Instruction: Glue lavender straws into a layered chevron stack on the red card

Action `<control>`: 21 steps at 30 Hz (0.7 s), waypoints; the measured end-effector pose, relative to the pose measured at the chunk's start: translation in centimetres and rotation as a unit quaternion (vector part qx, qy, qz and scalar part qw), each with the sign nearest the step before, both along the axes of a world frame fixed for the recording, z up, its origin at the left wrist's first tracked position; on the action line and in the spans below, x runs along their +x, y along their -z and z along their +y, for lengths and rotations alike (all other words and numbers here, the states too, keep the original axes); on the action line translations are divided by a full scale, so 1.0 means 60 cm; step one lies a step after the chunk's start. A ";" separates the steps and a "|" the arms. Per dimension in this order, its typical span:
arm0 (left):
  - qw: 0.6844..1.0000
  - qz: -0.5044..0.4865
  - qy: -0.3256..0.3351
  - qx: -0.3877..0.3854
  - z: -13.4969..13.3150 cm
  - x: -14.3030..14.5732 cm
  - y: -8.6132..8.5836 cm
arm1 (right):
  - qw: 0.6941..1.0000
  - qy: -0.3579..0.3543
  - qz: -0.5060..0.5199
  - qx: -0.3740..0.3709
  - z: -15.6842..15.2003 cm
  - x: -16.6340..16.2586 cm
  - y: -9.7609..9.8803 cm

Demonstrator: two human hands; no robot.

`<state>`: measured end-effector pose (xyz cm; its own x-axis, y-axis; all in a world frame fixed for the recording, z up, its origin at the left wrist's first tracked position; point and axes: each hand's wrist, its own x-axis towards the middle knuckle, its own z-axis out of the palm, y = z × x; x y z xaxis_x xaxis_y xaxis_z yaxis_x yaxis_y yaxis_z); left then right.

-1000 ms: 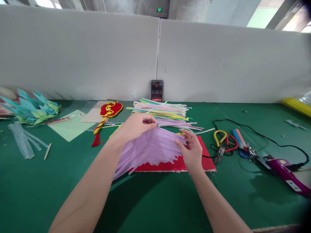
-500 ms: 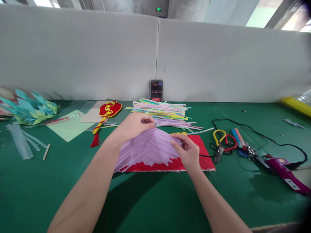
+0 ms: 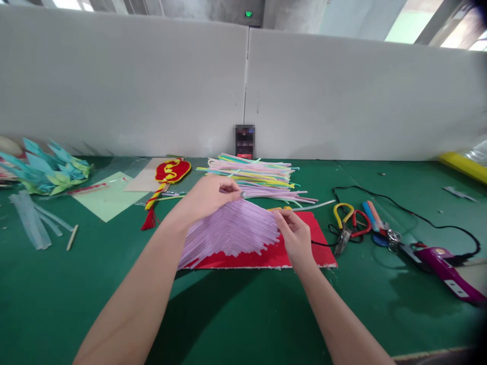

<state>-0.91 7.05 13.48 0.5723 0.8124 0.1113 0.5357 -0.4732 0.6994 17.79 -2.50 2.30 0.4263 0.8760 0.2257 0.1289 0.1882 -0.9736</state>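
Observation:
A sheet of lilac chenille stems, laid side by side in a chevron, is held tilted over a red board. At its top peak my left hand is closed, thumb and fingers pinching the upper edge. My right hand is closed in a pinch at the right-hand corner, where the stem ends meet the fingertips. The lower stem ends rest over the board in a jagged line. My left wrist hides part of the sheet's left side.
Loose pastel chenille stems lie behind. Left are a red-and-yellow fan ornament, green paper and teal petal shapes. Right are yellow-handled scissors, red-handled pliers and a purple corded tool. A phone leans on the white partition.
My right fingers have slid outward to the sheet's right edge, uncovering more stem ends there. My left hand has stayed nearly in place.

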 end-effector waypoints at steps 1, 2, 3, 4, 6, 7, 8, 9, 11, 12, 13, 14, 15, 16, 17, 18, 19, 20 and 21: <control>1.000 0.001 -0.001 0.000 0.000 0.001 0.001 | 1.000 0.000 0.000 0.001 0.001 0.000 -0.001; 1.000 0.003 -0.001 -0.001 0.000 0.002 0.002 | 1.000 0.001 0.001 0.002 0.001 -0.001 -0.002; 1.000 0.006 0.001 -0.002 0.000 0.002 0.003 | 1.000 0.001 0.002 0.002 0.002 -0.001 -0.002; 1.000 0.009 0.004 -0.003 0.000 0.002 0.003 | 1.000 0.001 0.005 0.002 0.002 -0.001 -0.003; 1.000 0.013 0.012 -0.003 0.001 0.002 0.005 | 1.000 -0.002 0.014 0.003 0.003 0.000 -0.003; 1.000 0.014 0.015 -0.003 0.001 0.001 0.005 | 1.000 -0.004 0.018 0.003 0.004 0.000 -0.003; 1.000 0.014 0.017 -0.003 0.001 0.001 0.005 | 1.000 -0.004 0.021 0.002 0.004 0.001 -0.002; 1.000 0.015 0.018 -0.004 0.001 0.001 0.004 | 1.000 -0.001 0.022 0.000 0.005 0.002 -0.001; 1.000 0.017 0.018 -0.004 0.000 0.001 0.004 | 1.000 0.009 0.021 -0.007 0.005 0.004 0.000; 1.000 0.018 0.016 -0.003 -0.001 0.000 0.004 | 1.000 0.016 0.018 -0.012 0.005 0.005 0.001; 1.000 0.019 0.015 -0.002 -0.001 0.000 0.004 | 1.000 0.024 0.014 -0.015 0.005 0.006 0.001; 1.000 0.018 0.012 -0.001 -0.001 0.000 0.004 | 0.999 0.032 0.009 -0.016 0.005 0.007 0.000; 1.000 0.017 0.010 0.001 -0.001 0.000 0.004 | 0.999 0.042 0.004 -0.017 0.004 0.007 0.000; 1.000 0.016 0.009 0.002 -0.001 0.000 0.004 | 0.998 0.053 0.000 -0.016 0.004 0.008 -0.001; 1.000 0.016 0.008 0.002 0.000 -0.001 0.004 | 0.998 0.063 -0.004 -0.016 0.004 0.008 -0.002; 1.000 0.016 0.008 0.002 0.000 -0.001 0.004 | 0.997 0.072 -0.005 -0.016 0.004 0.008 -0.003; 1.000 0.015 0.008 0.002 0.000 -0.001 0.004 | 0.997 0.079 -0.004 -0.015 0.004 0.008 -0.003; 1.000 0.014 0.009 0.003 0.000 -0.001 0.004 | 0.996 0.085 -0.003 -0.015 0.004 0.008 -0.003; 1.000 0.014 0.010 0.004 0.000 -0.001 0.004 | 0.996 0.090 0.000 -0.014 0.004 0.008 -0.004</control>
<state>-0.94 7.06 13.25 0.5908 0.8005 0.1013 0.5451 -0.4885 0.6814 18.25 -2.28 2.52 0.5762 0.7919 0.2023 0.1581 0.1348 -0.9782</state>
